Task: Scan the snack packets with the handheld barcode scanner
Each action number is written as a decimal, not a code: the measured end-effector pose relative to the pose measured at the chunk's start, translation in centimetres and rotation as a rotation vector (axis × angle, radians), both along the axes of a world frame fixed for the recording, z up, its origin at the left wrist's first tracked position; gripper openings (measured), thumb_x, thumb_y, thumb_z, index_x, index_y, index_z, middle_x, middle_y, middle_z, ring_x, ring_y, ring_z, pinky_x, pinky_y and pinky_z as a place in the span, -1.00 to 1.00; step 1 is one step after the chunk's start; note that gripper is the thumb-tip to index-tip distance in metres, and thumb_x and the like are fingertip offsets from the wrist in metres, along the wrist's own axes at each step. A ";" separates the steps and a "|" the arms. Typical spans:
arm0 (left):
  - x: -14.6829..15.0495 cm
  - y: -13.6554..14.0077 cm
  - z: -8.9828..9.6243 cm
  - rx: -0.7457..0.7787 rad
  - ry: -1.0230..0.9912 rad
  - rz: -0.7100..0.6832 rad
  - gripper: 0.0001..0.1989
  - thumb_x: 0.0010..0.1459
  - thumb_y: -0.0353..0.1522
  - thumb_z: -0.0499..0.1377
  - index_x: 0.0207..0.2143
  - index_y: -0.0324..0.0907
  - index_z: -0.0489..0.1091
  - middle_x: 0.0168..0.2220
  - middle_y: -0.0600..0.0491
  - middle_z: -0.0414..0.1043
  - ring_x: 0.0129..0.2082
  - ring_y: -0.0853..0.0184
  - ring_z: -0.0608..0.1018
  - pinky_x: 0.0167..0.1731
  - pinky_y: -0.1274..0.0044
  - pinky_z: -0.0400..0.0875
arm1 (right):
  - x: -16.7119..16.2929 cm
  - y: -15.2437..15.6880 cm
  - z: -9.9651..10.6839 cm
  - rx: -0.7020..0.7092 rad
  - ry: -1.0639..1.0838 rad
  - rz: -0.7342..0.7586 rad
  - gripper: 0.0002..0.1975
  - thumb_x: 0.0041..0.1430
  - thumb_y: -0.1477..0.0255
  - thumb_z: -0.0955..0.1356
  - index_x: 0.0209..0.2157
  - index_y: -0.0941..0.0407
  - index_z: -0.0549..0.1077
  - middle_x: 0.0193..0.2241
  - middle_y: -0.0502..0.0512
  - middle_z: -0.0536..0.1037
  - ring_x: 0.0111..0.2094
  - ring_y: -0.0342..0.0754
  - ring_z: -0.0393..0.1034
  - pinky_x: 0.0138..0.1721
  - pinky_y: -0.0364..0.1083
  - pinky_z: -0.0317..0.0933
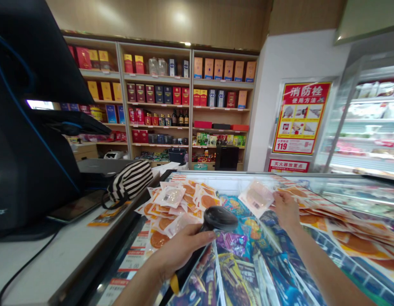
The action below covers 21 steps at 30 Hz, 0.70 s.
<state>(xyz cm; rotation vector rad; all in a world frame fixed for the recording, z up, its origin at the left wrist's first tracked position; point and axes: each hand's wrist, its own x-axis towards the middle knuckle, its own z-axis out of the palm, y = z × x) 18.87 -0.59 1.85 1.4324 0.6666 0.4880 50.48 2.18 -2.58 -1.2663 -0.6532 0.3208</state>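
My left hand [180, 250] is wrapped round a black handheld barcode scanner [220, 217], its head pointing up and to the right. Between the fingers of my right hand [286, 209] is the edge of a clear packet [256, 196] with a pale round patty inside, held above the freezer. To the left of the packet lies a heap of flat packets [165, 204] with orange-brown round patties, a few pale ones on top. More such packets [350, 238] are stacked to the right of my right arm.
Below my hands a chest freezer holds colourful ice cream wrappers [238, 272] between wire dividers. On the left, a black checkout terminal [31, 170] stands on a white counter [21, 263] with a striped pouch [131, 180] and a phone [77, 206]. Shelves [157, 80] of boxes and bottles line the back wall.
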 end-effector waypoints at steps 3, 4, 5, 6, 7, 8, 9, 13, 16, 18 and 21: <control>0.0 0.1 0.0 0.025 -0.027 0.002 -0.76 -0.06 -0.22 0.04 -0.55 -0.24 0.22 -0.67 0.19 0.22 -0.69 0.54 0.23 -0.63 0.63 0.06 | 0.0 0.0 0.0 0.006 0.013 -0.010 -0.83 -0.20 0.34 0.26 -0.50 0.11 0.25 -0.60 -0.04 0.35 -0.61 -0.14 0.26 -0.66 -0.13 0.18; 0.0 0.2 0.0 0.033 -0.035 0.001 -0.76 -0.06 -0.22 0.04 -0.54 -0.24 0.22 -0.67 0.19 0.21 -0.70 0.54 0.23 -0.64 0.63 0.05 | 0.1 0.1 -0.1 0.005 0.014 -0.013 -0.83 -0.20 0.34 0.26 -0.49 0.11 0.25 -0.60 -0.04 0.35 -0.61 -0.13 0.26 -0.66 -0.13 0.18; 0.0 0.2 0.0 0.035 -0.040 -0.001 -0.76 -0.06 -0.22 0.03 -0.54 -0.24 0.22 -0.67 0.19 0.21 -0.70 0.54 0.23 -0.64 0.63 0.05 | 0.2 0.1 -0.1 0.002 0.014 -0.015 -0.83 -0.20 0.34 0.26 -0.49 0.11 0.25 -0.60 -0.03 0.35 -0.61 -0.13 0.26 -0.66 -0.13 0.18; -0.1 0.3 0.0 0.032 -0.037 -0.005 -0.76 -0.05 -0.22 0.03 -0.54 -0.24 0.22 -0.67 0.19 0.21 -0.70 0.54 0.23 -0.64 0.63 0.05 | 0.3 0.2 -0.2 -0.001 0.010 -0.016 -0.83 -0.20 0.34 0.26 -0.49 0.11 0.25 -0.60 -0.03 0.35 -0.61 -0.13 0.27 -0.66 -0.13 0.18; -0.1 0.3 0.0 0.023 -0.030 -0.009 -0.77 -0.05 -0.23 0.03 -0.54 -0.24 0.21 -0.67 0.19 0.21 -0.70 0.54 0.23 -0.64 0.63 0.05 | 0.4 0.2 -0.3 -0.002 0.004 -0.017 -0.82 -0.20 0.34 0.26 -0.48 0.11 0.26 -0.59 -0.03 0.35 -0.60 -0.12 0.27 -0.66 -0.13 0.18; -0.1 0.3 0.0 0.016 -0.024 -0.011 -0.77 -0.05 -0.23 0.03 -0.55 -0.24 0.21 -0.67 0.19 0.22 -0.70 0.54 0.24 -0.63 0.63 0.06 | 0.5 0.3 -0.4 -0.001 -0.005 -0.017 -0.81 -0.20 0.33 0.26 -0.47 0.11 0.26 -0.59 -0.02 0.36 -0.60 -0.12 0.28 -0.66 -0.13 0.18; -0.2 0.3 0.0 0.012 -0.020 -0.010 -0.77 -0.06 -0.23 0.04 -0.55 -0.24 0.21 -0.67 0.19 0.21 -0.70 0.54 0.24 -0.63 0.63 0.06 | 0.6 0.3 -0.4 0.000 -0.016 -0.019 -0.80 -0.19 0.32 0.26 -0.46 0.11 0.26 -0.59 -0.01 0.36 -0.60 -0.11 0.28 -0.66 -0.13 0.18; -0.3 0.4 0.1 0.022 -0.015 -0.038 -0.75 -0.07 -0.21 0.04 -0.57 -0.24 0.22 -0.67 0.18 0.22 -0.69 0.52 0.24 -0.62 0.62 0.06 | 0.9 0.2 -0.4 -0.017 -0.083 -0.034 -0.76 -0.19 0.30 0.25 -0.44 0.13 0.27 -0.56 0.03 0.38 -0.59 -0.10 0.29 -0.66 -0.13 0.18; -0.5 0.4 0.1 0.034 -0.008 -0.057 -0.75 -0.06 -0.21 0.04 -0.56 -0.24 0.22 -0.66 0.17 0.22 -0.68 0.52 0.24 -0.62 0.63 0.06 | 0.8 0.0 -0.1 -0.034 -0.094 -0.045 -0.76 -0.19 0.30 0.25 -0.43 0.14 0.27 -0.54 0.05 0.39 -0.58 -0.10 0.29 -0.66 -0.14 0.18; -0.5 0.4 0.1 0.031 0.005 -0.050 -0.77 -0.06 -0.22 0.04 -0.55 -0.23 0.23 -0.68 0.18 0.22 -0.68 0.52 0.22 -0.63 0.63 0.06 | 0.6 -0.2 0.1 -0.030 -0.085 -0.049 -0.76 -0.19 0.31 0.25 -0.43 0.14 0.27 -0.53 0.05 0.39 -0.57 -0.10 0.29 -0.66 -0.13 0.18; -0.4 0.3 0.0 0.033 0.024 -0.059 -0.79 -0.06 -0.24 0.05 -0.55 -0.23 0.23 -0.71 0.19 0.20 -0.69 0.53 0.21 -0.64 0.64 0.05 | 0.6 -0.3 0.3 -0.026 -0.092 -0.052 -0.77 -0.20 0.30 0.25 -0.44 0.14 0.26 -0.54 0.05 0.39 -0.58 -0.09 0.29 -0.65 -0.12 0.19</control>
